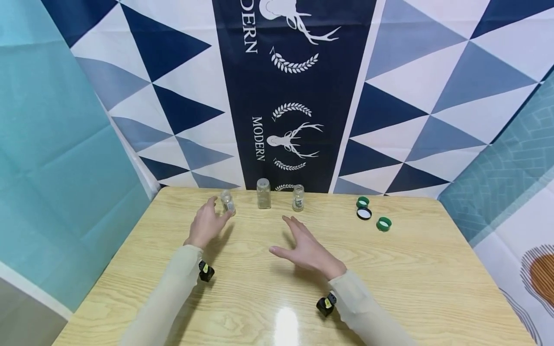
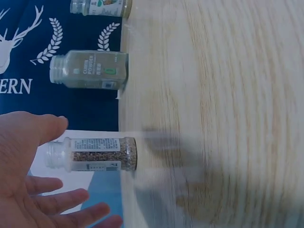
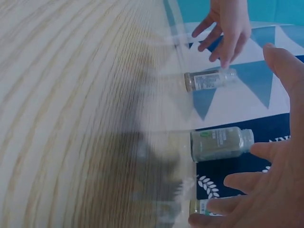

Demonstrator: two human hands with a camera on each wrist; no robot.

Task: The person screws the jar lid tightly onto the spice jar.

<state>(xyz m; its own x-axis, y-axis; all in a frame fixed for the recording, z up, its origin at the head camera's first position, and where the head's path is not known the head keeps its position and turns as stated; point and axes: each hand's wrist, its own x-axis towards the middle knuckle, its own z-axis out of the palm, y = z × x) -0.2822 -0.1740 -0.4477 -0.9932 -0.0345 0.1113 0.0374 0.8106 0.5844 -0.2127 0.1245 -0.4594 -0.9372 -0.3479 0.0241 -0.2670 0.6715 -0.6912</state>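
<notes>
Three lidless glass spice jars stand in a row at the back of the table. My left hand (image 1: 205, 225) reaches to the leftmost jar (image 1: 228, 202); in the left wrist view, thumb and fingers are spread around this jar (image 2: 97, 155), which holds brownish grains, without gripping it. In the middle is a squarer jar (image 1: 264, 194) labelled cumin powder (image 2: 90, 70). The third, smaller jar (image 1: 298, 198) has a printed label. Fingers extended and thumb apart, my right hand (image 1: 308, 247) is over the table in front of the third jar, holding nothing.
Toward the back right lie two green lids (image 1: 362, 202) (image 1: 384, 224) and a black-rimmed lid (image 1: 364, 213). A patterned cloth (image 1: 294, 96) hangs directly behind the wooden table (image 1: 242, 298). A teal cloth (image 1: 65, 158) borders the left side.
</notes>
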